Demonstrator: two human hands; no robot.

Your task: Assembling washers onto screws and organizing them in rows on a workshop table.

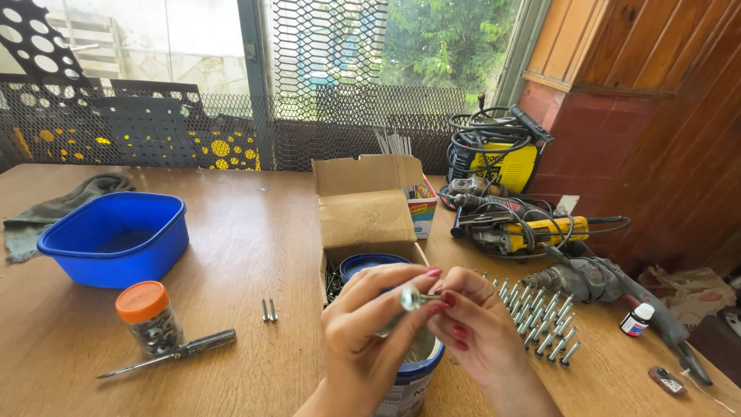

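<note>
My left hand [363,332] and my right hand [478,324] meet over a round tin with a blue rim [417,371]. Together they pinch a small silver bolt [411,298], its head toward the left fingers and its shaft under the right fingertips. Right of my hands, several bolts with nuts [540,316] lie in rows on the wooden table [247,247]. Two loose bolts [268,310] rest side by side to the left. An open cardboard box [367,208] stands just behind my hands, with a blue lid [370,264] and dark screws inside.
A blue plastic tub [116,235], a grey cloth [54,208], an orange-lidded jar [149,316] and a screwdriver [174,353] sit at the left. At the right lie a drill [602,286], yellow power tools [517,228], a welder with cables [494,150] and a small bottle [637,319].
</note>
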